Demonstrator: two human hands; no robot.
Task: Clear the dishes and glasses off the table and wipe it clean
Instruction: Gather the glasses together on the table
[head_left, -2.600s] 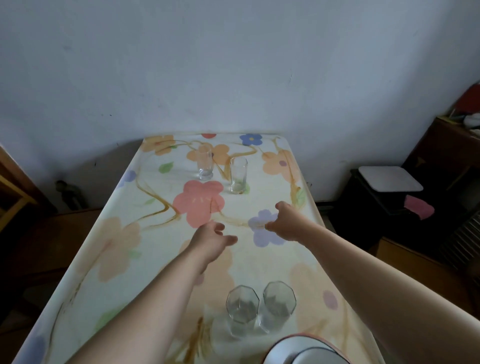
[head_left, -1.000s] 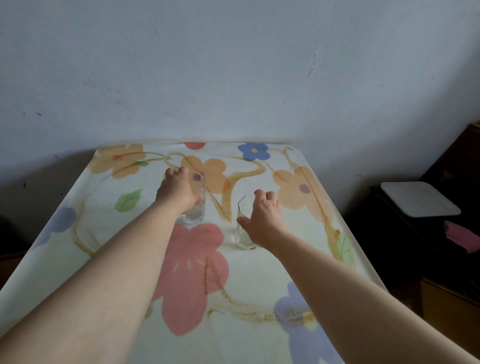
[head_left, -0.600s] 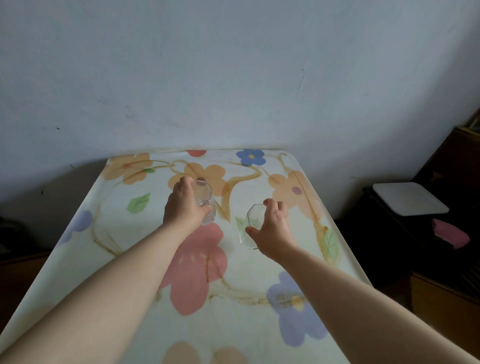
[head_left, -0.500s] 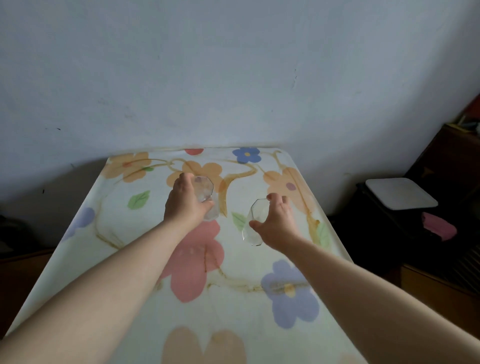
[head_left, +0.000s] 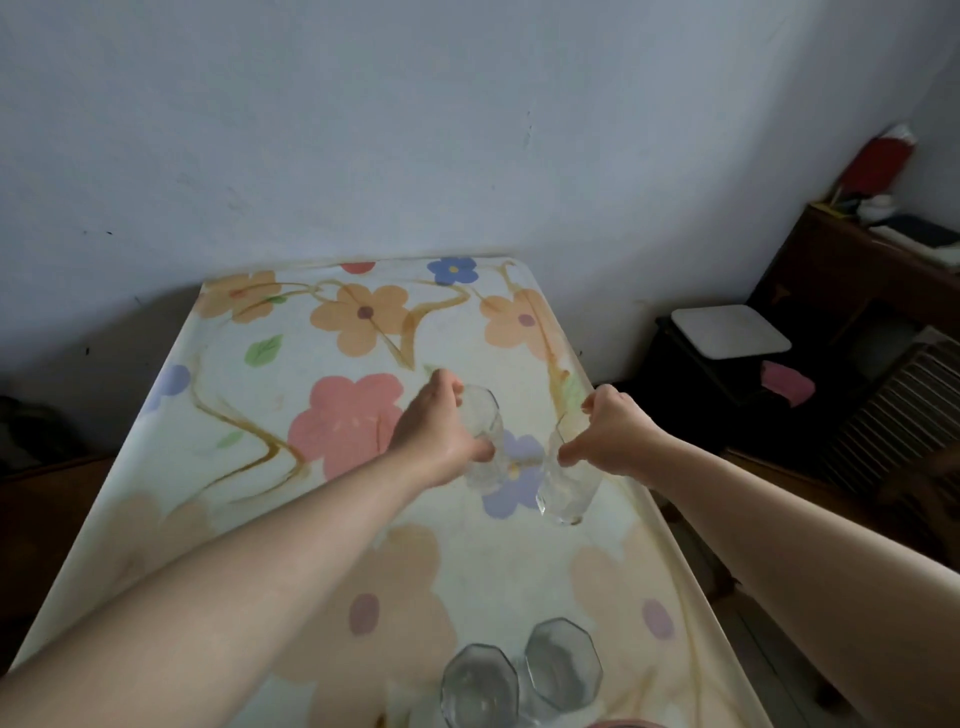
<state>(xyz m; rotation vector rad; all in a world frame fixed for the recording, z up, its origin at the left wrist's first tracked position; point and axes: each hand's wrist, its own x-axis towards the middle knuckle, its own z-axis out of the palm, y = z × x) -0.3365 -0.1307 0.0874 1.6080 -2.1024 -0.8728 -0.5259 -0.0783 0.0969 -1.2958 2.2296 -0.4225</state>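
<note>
Flowered worktop (head_left: 234, 467) under a pale wall. Lifted clear of the far end since a second ago and drawn back toward the near edge: one glass (head_left: 485, 441) in the left hand (head_left: 434, 434), a second glass (head_left: 569, 493) in the right hand (head_left: 613, 441), fingers (head_left: 449, 387) curled round each. Leaves the far end bare for wiping (not yet begun). Both tilted, apparently empty. At the near edge, two more glasses (head_left: 480, 686), upright, seemingly empty too.

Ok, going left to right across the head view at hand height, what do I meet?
pink flower print → left hand gripping left glass → right glass gripped by right hand → white square slab → dark wooden cabinet
</note>
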